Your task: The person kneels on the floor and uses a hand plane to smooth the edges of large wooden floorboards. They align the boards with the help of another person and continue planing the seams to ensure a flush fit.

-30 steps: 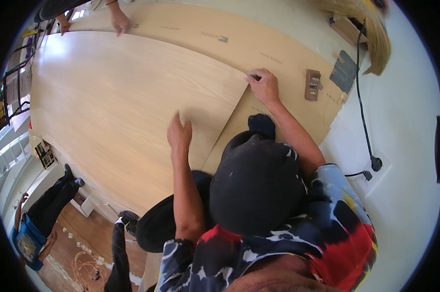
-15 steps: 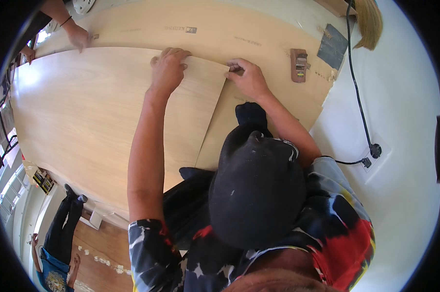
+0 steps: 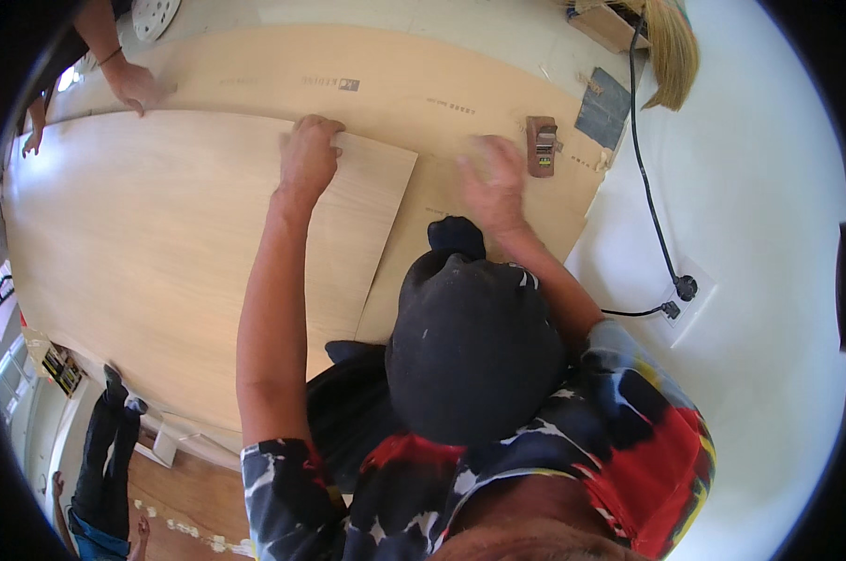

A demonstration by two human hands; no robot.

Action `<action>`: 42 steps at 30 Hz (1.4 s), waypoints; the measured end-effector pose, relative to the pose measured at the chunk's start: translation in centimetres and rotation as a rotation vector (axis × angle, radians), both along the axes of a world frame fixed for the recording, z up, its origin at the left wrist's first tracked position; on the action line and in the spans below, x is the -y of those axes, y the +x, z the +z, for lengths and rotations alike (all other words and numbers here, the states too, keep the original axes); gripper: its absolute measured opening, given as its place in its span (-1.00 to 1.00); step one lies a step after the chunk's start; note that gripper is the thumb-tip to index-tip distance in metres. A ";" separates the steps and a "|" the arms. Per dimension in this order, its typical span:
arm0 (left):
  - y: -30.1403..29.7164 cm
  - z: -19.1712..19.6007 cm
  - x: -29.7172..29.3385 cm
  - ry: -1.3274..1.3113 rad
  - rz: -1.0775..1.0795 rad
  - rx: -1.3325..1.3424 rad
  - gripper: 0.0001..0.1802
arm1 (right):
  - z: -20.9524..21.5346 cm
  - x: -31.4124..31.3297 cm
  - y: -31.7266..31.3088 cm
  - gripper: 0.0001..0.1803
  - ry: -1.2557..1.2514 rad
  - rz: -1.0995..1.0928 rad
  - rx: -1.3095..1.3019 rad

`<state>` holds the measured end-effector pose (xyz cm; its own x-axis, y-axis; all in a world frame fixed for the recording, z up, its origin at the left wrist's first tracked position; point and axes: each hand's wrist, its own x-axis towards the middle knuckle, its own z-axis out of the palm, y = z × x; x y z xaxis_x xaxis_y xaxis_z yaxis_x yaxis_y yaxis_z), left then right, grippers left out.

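Pale wood grain fills most of what I see: a large veneer sheet (image 3: 161, 243) lies flat over a bigger tan board (image 3: 414, 89). My left hand (image 3: 308, 154) rests on the sheet's far edge, just short of its far right corner, with the fingers curled over the edge and pressed close together, palm down on the wood. The sheet runs away to the left of that hand and back toward me beneath the forearm.

My right hand (image 3: 490, 182) sits to the right of the left one, apart from it, over the bare tan board beyond the sheet's right edge. It is blurred; the fingers look spread, and I cannot tell whether it touches the board or grips anything.

Just right of the right hand and slightly farther off lies a small brown hand plane (image 3: 541, 145) on the board. Beyond that, a grey-blue sanding pad (image 3: 602, 107) lies near the board's corner, with a straw broom (image 3: 673, 42) farther still. A black cable (image 3: 652, 196) runs along the white floor to a plug (image 3: 685, 285) well to the right.

Far to the left of my left hand, another person's hand (image 3: 138, 86) presses on the tan board at the sheet's far edge.
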<state>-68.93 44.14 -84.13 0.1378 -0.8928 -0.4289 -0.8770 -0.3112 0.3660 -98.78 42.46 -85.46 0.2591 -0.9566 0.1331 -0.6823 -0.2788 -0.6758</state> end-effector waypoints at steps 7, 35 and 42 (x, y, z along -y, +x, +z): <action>0.6 -0.9 0.2 -0.008 0.072 -0.078 -0.51 | -2.0 3.1 -8.0 -0.32 0.193 -0.359 -0.394; -0.2 -10.7 -1.8 0.091 0.964 0.577 0.19 | 0.2 2.9 1.8 -0.31 1.143 -0.014 0.772; -1.1 0.0 -0.9 0.174 0.900 0.046 0.58 | 6.5 5.3 -1.2 -0.45 0.824 0.193 0.486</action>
<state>-70.01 45.07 -84.11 0.7700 -0.3633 -0.5245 -0.2891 -0.9315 0.2208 -100.02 37.16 -78.98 0.5148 -0.7445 -0.4252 -0.2700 0.3300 -0.9046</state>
